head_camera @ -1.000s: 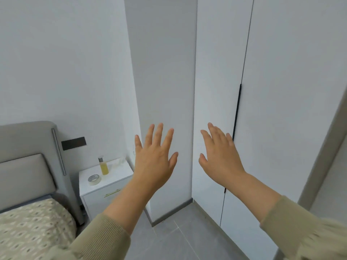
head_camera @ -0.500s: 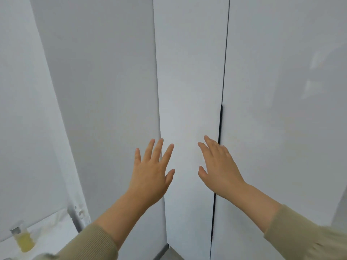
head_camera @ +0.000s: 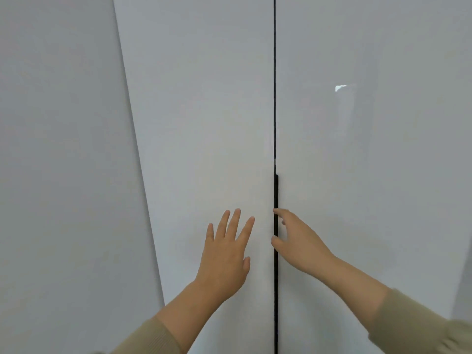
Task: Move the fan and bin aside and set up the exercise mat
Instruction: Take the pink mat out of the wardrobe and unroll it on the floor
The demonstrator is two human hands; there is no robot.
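Olive knit sleeves [head_camera: 413,325] were seen nearest, at five and seven o'clock. The left hand [head_camera: 226,259] was held flat with fingers spread, empty, before the left wardrobe door [head_camera: 204,123]; the right hand [head_camera: 297,241] was curled loosely at the black edge handle [head_camera: 276,198], its grip not discernible. The right wardrobe door [head_camera: 370,149] lay beyond at one o'clock; fan, bin and mat were not shown.

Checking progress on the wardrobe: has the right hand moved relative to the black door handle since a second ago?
Yes. The right hand has moved left onto the black handle strip, fingers now reaching it.
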